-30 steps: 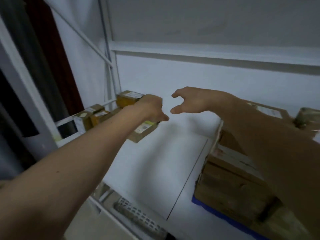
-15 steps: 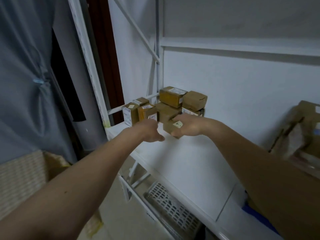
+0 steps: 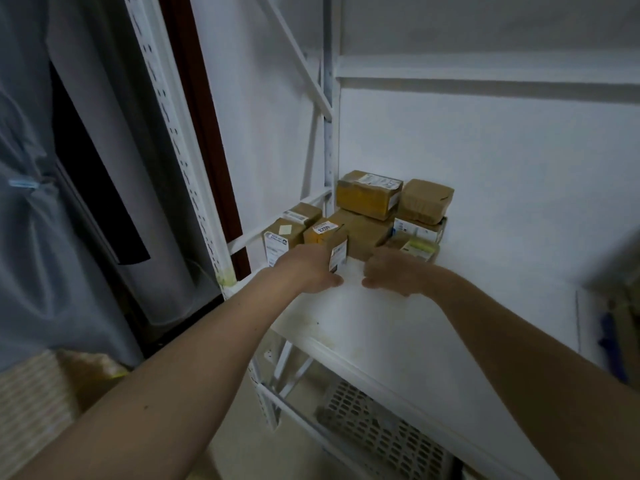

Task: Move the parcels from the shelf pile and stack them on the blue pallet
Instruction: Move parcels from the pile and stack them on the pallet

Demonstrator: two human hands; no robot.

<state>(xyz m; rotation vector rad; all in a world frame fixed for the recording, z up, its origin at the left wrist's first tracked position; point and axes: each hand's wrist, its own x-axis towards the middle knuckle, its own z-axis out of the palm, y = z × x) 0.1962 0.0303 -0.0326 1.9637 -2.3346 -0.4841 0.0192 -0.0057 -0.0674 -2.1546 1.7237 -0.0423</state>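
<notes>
At the shelf corner we reach both hands to the parcel pile: our left hand touches the upright labelled parcel just ahead, fingers hidden, while our right hand, curled and apparently empty, hangs beside it.
</notes>
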